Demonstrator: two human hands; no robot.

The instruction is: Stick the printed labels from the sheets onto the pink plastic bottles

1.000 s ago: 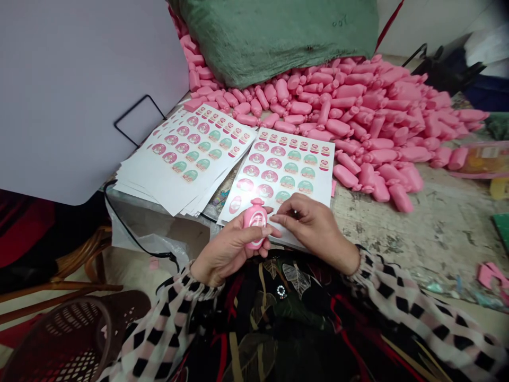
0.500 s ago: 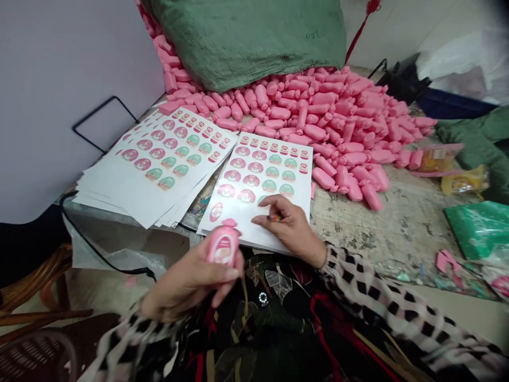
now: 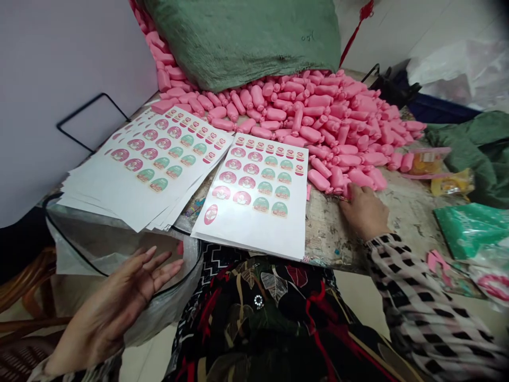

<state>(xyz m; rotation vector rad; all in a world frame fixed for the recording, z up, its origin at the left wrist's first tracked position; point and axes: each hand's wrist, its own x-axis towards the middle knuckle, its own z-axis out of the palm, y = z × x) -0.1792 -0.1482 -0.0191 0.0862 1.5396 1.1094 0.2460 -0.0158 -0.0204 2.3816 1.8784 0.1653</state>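
My left hand (image 3: 119, 297) hangs open, fingers spread, over the mouth of a clear plastic bag (image 3: 91, 249) below the table edge; it holds nothing. My right hand (image 3: 363, 211) rests on the worn tabletop (image 3: 409, 212) at the near edge of a big heap of small pink bottles (image 3: 330, 116), its fingers curled toward the closest bottles and mostly hidden. A sticker sheet (image 3: 254, 196) with pink and green round labels lies in front of me. To its left is a fanned stack of the same sheets (image 3: 147, 164).
A green sack (image 3: 242, 37) lies on the bottles at the back. A white board with a black wire stand (image 3: 79, 69) is at the left. Green and clear bags (image 3: 473, 228) sit at the right. A wicker chair (image 3: 24, 297) is at lower left.
The labelled pink bottle has left my left hand, which dropped to the plastic bag and opened. My right hand moved from the sticker sheet to the edge of the bottle heap.
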